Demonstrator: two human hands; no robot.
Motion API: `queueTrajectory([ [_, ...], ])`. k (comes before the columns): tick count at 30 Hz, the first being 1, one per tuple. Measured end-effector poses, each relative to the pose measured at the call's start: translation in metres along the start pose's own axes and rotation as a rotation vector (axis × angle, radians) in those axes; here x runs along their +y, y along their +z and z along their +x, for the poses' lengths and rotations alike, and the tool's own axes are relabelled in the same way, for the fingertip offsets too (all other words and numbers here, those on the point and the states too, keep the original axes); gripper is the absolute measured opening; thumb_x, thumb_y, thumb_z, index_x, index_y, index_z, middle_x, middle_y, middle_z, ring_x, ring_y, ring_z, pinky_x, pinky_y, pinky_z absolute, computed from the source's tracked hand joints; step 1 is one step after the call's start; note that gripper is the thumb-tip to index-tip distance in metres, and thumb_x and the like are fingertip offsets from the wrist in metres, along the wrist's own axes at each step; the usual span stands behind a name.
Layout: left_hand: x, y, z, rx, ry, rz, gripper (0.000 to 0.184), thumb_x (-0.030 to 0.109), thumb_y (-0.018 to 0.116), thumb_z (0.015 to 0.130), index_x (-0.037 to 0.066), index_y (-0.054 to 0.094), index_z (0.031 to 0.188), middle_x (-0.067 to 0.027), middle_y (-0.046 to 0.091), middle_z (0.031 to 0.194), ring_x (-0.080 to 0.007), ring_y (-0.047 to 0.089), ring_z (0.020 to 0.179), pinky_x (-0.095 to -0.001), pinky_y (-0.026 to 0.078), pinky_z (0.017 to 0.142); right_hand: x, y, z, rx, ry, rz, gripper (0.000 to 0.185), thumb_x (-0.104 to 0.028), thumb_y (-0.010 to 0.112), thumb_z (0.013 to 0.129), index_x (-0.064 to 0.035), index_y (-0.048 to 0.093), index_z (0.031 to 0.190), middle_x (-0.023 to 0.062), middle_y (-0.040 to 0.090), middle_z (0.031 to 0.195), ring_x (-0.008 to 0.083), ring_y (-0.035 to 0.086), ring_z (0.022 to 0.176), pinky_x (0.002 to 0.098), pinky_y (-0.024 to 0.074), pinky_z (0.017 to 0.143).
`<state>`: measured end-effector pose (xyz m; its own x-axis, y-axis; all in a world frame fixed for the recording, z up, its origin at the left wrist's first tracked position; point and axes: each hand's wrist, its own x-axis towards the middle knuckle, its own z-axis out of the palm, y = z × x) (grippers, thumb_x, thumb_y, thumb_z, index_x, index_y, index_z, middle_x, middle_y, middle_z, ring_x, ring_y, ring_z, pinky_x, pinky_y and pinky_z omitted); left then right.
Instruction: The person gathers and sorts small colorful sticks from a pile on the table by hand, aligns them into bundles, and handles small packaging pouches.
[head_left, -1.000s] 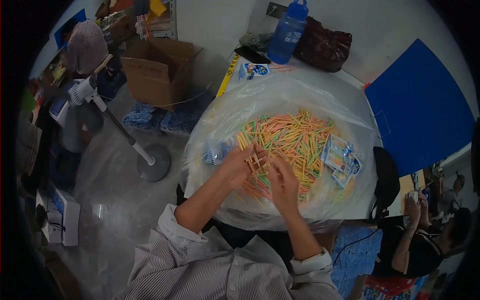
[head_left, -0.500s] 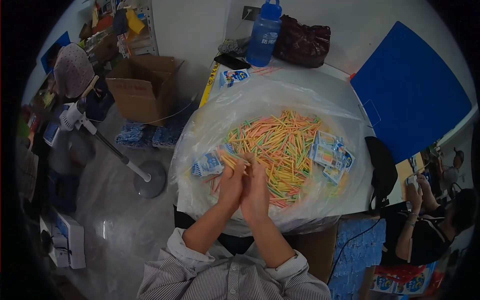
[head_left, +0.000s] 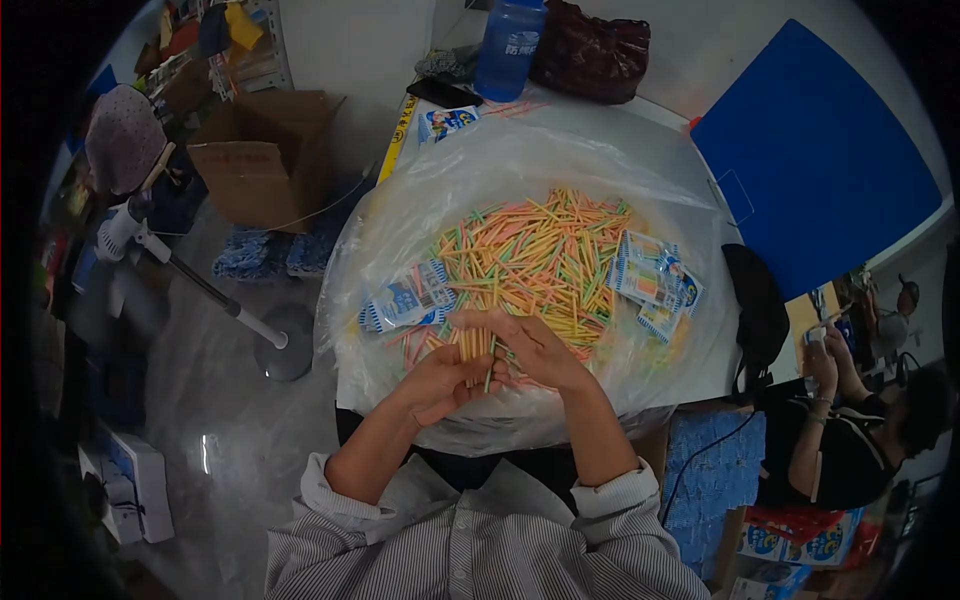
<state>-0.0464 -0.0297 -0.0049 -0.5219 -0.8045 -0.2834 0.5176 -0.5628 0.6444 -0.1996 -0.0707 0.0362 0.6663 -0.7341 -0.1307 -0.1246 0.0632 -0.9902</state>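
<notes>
Beside the blue-and-white packets [head_left: 408, 297], the left hand [head_left: 443, 382] and right hand [head_left: 528, 347] grip coloured sticks [head_left: 474, 348].

Grey floor [head_left: 230, 400] gleaming beside a white counter [head_left: 625, 125]
A pale wall [head_left: 370, 50] is rising behind an open cardboard box [head_left: 238, 178].

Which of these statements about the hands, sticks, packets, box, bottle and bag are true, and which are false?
1. The left hand holds a bunch of sticks. True.
2. The stick pile is all green. False: the stick pile also shows yellow and pink.
3. Packets lie either side of the pile. True.
4. The cardboard box is closed. False: the cardboard box is open.
5. The blue bottle stands left of the dark bag. True.
</notes>
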Motion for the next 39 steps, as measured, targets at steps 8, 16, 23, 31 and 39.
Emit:
queueTrajectory([
  [8,0.012,0.007,-0.005,0.042,0.049,-0.001,0.025,0.018,0.039,0.088,0.001,0.046,0.105,-0.0087,0.055,0.093,-0.0178,0.056,0.087,-0.0249,0.048,0.073,0.019,0.011,-0.002,0.413,-0.086,0.072,0.02,-0.014,0.051,0.082,0.0007,0.056,0.094,0.0053,0.054,0.084,0.0097,0.051,0.074,0.0219,0.0419,0.063],
  [16,0.014,0.003,-0.002,0.122,-0.007,0.138,0.023,0.021,0.043,0.087,0.005,0.05,0.101,-0.0049,0.057,0.088,-0.0125,0.058,0.08,-0.0196,0.046,0.061,0.02,0.015,0.006,0.556,-0.117,0.067,0.017,-0.01,0.057,0.078,0.0017,0.058,0.09,0.0021,0.055,0.072,0.005,0.048,0.057,0.0177,0.0386,0.051],
  [23,0.01,-0.011,0.006,0.067,0.031,0.263,0.018,0.021,0.044,0.087,0.006,0.051,0.095,-0.0001,0.056,0.081,-0.0048,0.053,0.064,-0.0151,0.039,0.05,0.018,0.016,0.01,0.522,-0.062,0.157,0.016,-0.011,0.058,0.078,0.0013,0.058,0.088,-0.0018,0.052,0.065,0.0023,0.042,0.053,0.0157,0.0325,0.046],
  [31,0.001,-0.011,0.011,0.161,0.191,0.131,0.013,0.018,0.044,0.087,0.008,0.05,0.092,0.0031,0.049,0.073,-0.002,0.037,0.054,-0.0151,0.029,0.044,0.02,0.024,0.019,0.541,-0.154,0.233,0.008,-0.008,0.055,0.079,-0.0007,0.053,0.083,-0.0011,0.051,0.062,0.0027,0.045,0.052,0.0157,0.0346,0.045],
  [39,0.003,-0.009,0.006,0.146,0.204,0.047,0.012,0.017,0.044,0.087,0.007,0.049,0.093,0.0029,0.049,0.073,-0.0011,0.037,0.054,-0.0133,0.027,0.043,0.035,0.024,0.018,0.436,-0.239,0.412,0.012,0.001,0.051,0.078,-0.0032,0.042,0.084,0.0042,0.052,0.072,0.0069,0.05,0.055,0.0181,0.0416,0.049],
])
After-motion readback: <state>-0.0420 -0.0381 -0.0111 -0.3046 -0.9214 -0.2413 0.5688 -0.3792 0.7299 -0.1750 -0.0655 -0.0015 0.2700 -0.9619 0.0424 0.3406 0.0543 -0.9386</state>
